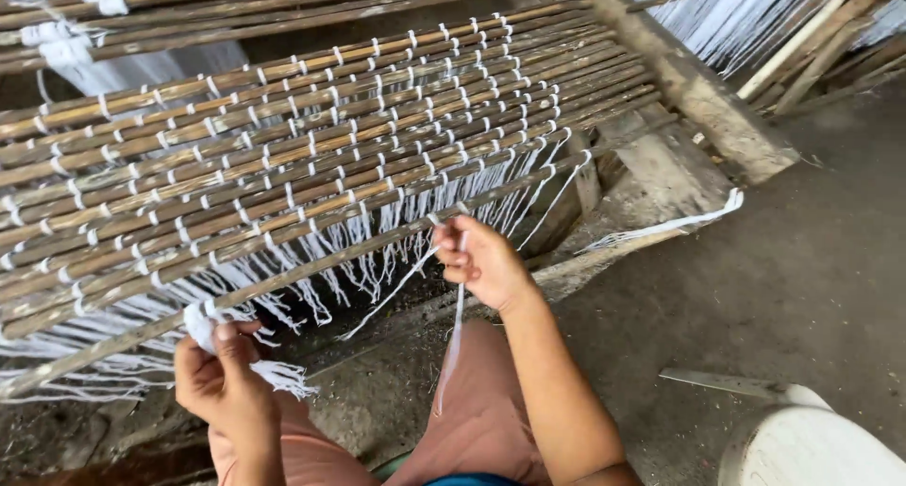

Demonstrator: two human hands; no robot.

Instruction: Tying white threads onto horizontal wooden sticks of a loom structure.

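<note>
Your right hand (483, 259) is up at the near edge of the bamboo mat (283, 156), fingers pinched tight around a white string (457, 326). That string runs from your fingertips down past your wrist and hangs over your knee (481, 401), which is covered in pinkish cloth. The pinch sits right against the lowest bamboo stick (311, 271), the one lying loose at the mat's front edge, slanting from lower left to upper right.

Your left hand (222, 377) is lower, toward the left end of that same stick, closed around a small bundle of white strings (203, 324); frayed ends (283, 377) spill out on the right side of your fist. Your thumb presses on top of the bundle.

The mat itself is rows of brown sticks bound by white string in regular knots, and a fringe of loose white ends (377, 259) dangles below its front edge, between your two hands. Beyond the mat's right side a rough wooden beam (698, 94) angles across, and more white threads (727, 19) hang behind it. A single white strip (670, 226) trails over the concrete ledge to the right of the mat. Farther right, well apart from the mat, a white plastic chair (812, 444) peeks in at the corner, standing on the grey floor (812, 278).
</note>
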